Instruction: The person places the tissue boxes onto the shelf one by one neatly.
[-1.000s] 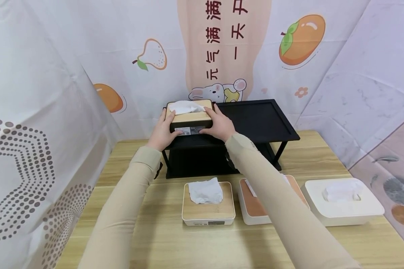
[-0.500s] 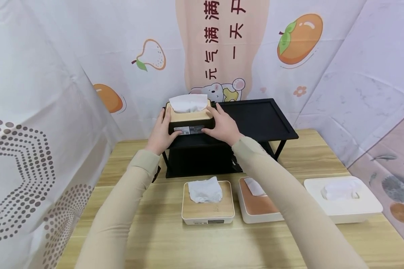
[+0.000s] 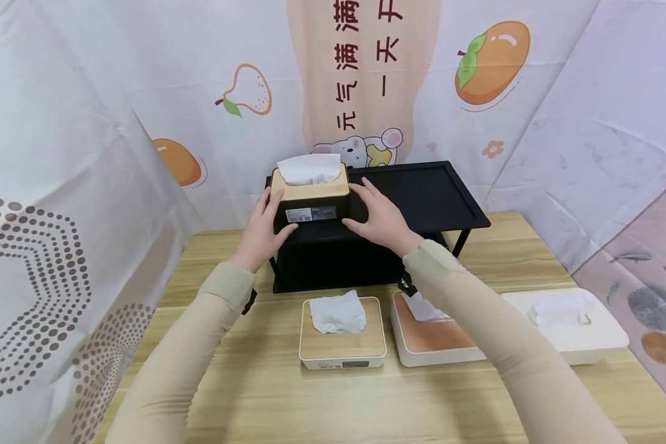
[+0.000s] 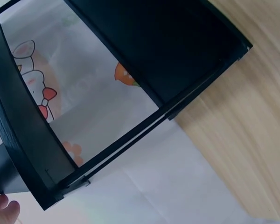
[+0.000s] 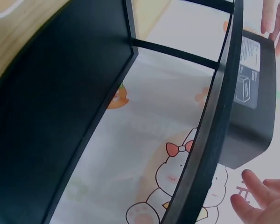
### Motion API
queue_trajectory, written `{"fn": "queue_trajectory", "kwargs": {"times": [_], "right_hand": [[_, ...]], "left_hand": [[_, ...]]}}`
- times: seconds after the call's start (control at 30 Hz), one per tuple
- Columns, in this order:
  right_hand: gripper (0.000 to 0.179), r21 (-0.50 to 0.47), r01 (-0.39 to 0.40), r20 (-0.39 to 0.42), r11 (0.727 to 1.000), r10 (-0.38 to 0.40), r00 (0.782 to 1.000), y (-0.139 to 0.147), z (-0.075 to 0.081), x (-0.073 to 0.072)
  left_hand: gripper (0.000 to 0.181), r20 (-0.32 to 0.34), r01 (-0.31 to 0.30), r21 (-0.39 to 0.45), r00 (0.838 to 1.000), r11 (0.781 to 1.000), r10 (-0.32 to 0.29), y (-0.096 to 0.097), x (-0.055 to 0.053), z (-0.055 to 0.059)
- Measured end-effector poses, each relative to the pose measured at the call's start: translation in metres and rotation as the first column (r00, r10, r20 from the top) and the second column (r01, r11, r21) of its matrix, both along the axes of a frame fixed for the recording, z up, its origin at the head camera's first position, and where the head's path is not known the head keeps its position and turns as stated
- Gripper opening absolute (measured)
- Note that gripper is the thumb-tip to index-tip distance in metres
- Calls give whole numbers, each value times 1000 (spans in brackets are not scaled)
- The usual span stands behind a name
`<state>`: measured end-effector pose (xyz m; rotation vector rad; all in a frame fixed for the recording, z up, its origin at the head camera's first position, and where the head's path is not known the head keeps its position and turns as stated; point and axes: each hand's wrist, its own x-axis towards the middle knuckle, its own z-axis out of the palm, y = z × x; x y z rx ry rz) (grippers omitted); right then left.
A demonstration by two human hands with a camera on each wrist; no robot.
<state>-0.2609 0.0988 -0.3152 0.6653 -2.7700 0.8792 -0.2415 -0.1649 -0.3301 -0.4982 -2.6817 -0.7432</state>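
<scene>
A black tissue box point(image 3: 311, 205) with a light wooden lid and a white tissue sticking up stands on the left end of the black two-tier rack's point(image 3: 416, 196) top shelf. My left hand point(image 3: 262, 233) is at the box's left side, fingers spread; whether the fingertips still touch it I cannot tell. Its fingertips point(image 4: 4, 208) show just below the box point(image 4: 3, 170) in the left wrist view. My right hand point(image 3: 382, 217) has its fingers loosely spread at the right side. The right wrist view shows a gap between that hand point(image 5: 263, 198) and the box point(image 5: 249, 107).
On the wooden table point(image 3: 333, 410), in front of the rack, stand a white tissue box with a wooden lid point(image 3: 341, 342), one with a brown lid point(image 3: 435, 338) and an all-white one point(image 3: 571, 327). A printed curtain point(image 3: 200, 92) hangs behind.
Both hands have loosened from the black tissue box and drawn back outward, the right one further. Its tissue, flattened earlier, now stands up. The box stays on the shelf.
</scene>
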Motion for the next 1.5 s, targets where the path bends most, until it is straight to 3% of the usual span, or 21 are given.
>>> {"fn": "queue_trajectory", "kwargs": {"times": [0.27, 0.53, 0.9, 1.13, 1.33, 1.5], "right_hand": [[69, -57, -65, 8, 996, 66, 998, -5, -16, 20], [67, -76, -110, 11, 991, 111, 994, -4, -30, 37], [62, -57, -164, -28, 985, 163, 986, -4, -41, 62], [61, -13, -193, 38, 981, 194, 980, -4, -50, 78], [61, 36, -214, 79, 976, 210, 974, -3, -57, 89], [60, 53, -218, 95, 975, 212, 973, -3, -63, 97]], "left_hand": [[68, -86, 15, 6, 996, 1000, -15, -3, 15, -18], [63, -111, 65, 42, 992, 997, -60, 2, 32, -36], [55, -162, 82, 115, 985, 990, -62, 13, 64, -57], [56, -98, 91, 99, 992, 991, -81, 10, 82, -75], [60, 35, 72, 82, 997, 994, -75, 6, 96, -94], [65, 140, 99, 91, 984, 991, -111, 6, 108, -108]]}}
